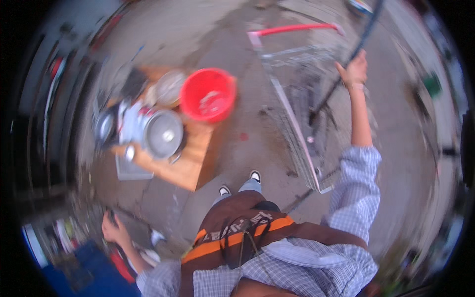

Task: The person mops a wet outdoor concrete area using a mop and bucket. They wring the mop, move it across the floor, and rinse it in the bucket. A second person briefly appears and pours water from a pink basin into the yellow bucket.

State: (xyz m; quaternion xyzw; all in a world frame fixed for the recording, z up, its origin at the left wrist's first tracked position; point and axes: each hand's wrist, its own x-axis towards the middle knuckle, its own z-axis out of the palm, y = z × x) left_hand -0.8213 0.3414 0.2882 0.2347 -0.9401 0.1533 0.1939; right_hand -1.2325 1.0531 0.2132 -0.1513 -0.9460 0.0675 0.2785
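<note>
My right hand is stretched out to the upper right, thumb and fingers around a long dark pole. The pole slants down past a metal-framed cart with wire sides and a red handle bar. At the lower left is my left hand, fingers bent, away from the wooden table. Something small and dark shows by its fingers, too blurred to tell whether it is held. A round grey metal pot and a red plastic basin stand on the wooden table.
A clear bowl and a dark pot share the table with blurred items. A grey bin shows beside it. A green container stands far right. Blue material lies at the lower left.
</note>
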